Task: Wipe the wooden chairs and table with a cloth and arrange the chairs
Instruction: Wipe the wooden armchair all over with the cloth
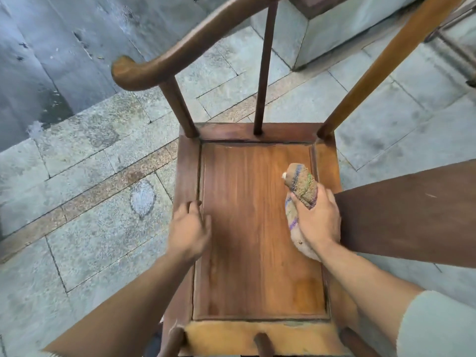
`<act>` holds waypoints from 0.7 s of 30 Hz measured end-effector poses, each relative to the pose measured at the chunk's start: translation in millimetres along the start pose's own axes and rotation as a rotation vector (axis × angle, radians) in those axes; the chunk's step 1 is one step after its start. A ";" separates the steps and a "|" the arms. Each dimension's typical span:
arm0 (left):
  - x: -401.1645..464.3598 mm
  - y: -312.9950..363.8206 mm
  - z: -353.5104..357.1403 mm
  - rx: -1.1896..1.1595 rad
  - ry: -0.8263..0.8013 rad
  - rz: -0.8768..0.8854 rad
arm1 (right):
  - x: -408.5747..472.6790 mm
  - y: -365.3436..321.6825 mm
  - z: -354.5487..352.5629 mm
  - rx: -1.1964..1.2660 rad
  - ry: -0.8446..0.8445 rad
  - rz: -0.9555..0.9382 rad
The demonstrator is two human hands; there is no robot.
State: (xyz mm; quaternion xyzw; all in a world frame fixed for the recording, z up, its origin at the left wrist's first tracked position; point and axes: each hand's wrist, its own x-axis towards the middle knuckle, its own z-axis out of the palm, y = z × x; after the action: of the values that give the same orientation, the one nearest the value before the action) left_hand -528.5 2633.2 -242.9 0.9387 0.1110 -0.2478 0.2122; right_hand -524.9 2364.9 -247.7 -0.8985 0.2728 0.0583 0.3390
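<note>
Head view, looking down on a wooden chair (257,228) standing on stone paving (90,176). The seat panel fills the middle of the view; a curved armrest (180,52) and its posts rise from the far edge, and a second set of post tops shows along the near edge. A dark wooden board (412,215) juts in past the right edge of the seat; what it belongs to cannot be told.

The right hand (315,217) grips a bunched cloth (301,186), fingers curled round its middle. The cloth lies on the seat just inside the right edge, one end pointing toward the far right corner and the other trailing back under the wrist. The left hand (189,228) rests on the left edge of the seat, fingers loosely bent over the frame rail and holding nothing; it appears to steady the chair.

The step in hand is judged to be wiping the seat. To do it well, the cloth should be pressed flat rather than kept as a roll, so more of it meets the wood, and drawn along the grain in overlapping strokes from the far edge to the near edge. The groove between panel and frame, and the corners round the post feet, probably hold dust and deserve a fingertip pass. The left hand should keep bracing the frame so the chair does not slide on the paving.
</note>
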 end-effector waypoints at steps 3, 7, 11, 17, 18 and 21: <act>22.4 -3.0 10.4 0.109 0.041 0.062 | 36.5 1.5 18.1 -0.010 0.135 -0.039; 79.8 2.4 16.0 0.225 0.095 0.287 | 61.2 3.8 67.9 -0.299 -0.011 -0.074; 152.1 14.4 23.5 0.337 0.099 0.547 | 83.7 12.5 104.3 -0.590 0.026 -0.233; 188.1 20.7 44.0 0.418 0.056 0.669 | 138.9 18.0 100.7 -0.688 -0.063 -0.325; 191.6 24.8 43.2 0.410 0.060 0.663 | 157.4 8.1 101.4 -0.676 -0.050 -0.303; 195.4 29.7 43.9 0.417 0.068 0.652 | 205.7 -19.9 106.9 -0.646 -0.007 -0.228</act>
State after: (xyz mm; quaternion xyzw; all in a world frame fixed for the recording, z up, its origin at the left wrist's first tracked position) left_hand -371.0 2607.2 -367.4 0.9554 -0.2391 -0.1535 0.0807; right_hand -332.1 2353.1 -377.4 -0.9839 0.1367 0.1067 0.0422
